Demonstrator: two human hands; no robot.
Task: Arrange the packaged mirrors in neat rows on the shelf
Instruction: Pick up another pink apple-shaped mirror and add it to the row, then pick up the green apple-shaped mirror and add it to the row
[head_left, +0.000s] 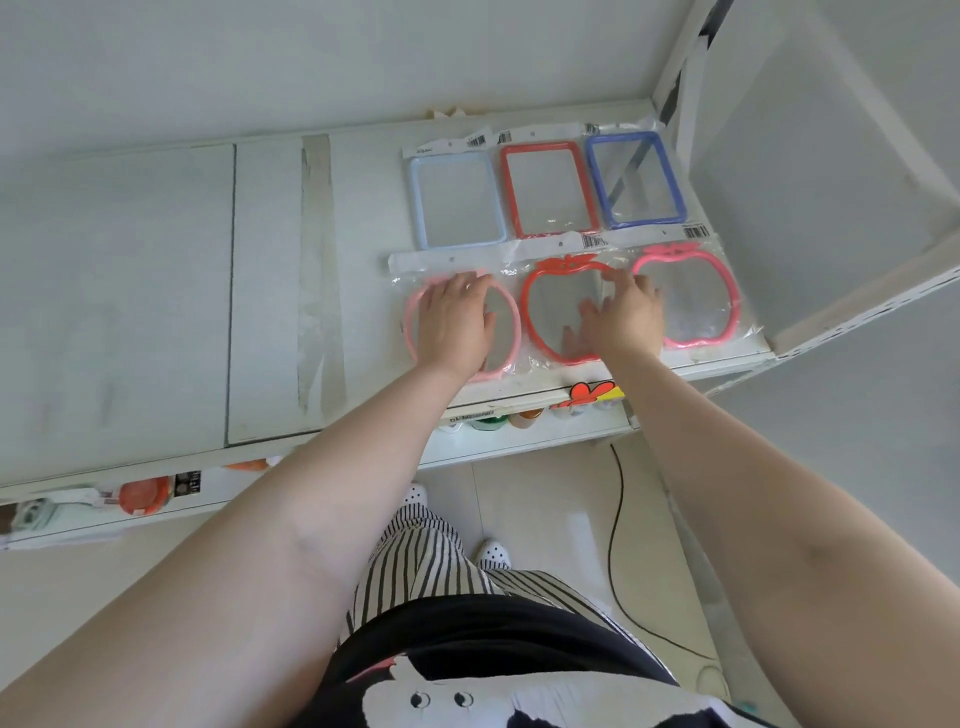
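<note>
Six bagged mirrors lie in two rows at the right end of the shelf (156, 291). Left hand (454, 322) rests flat, fingers straight, on the pale pink mirror (511, 322); right hand (621, 317), fingers spread, presses the red apple mirror (545, 312).

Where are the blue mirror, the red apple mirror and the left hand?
blue mirror (678, 174): head view, right frame edge.
red apple mirror (530, 317): head view, left frame edge.
left hand (454, 322): head view, back of hand.
</note>
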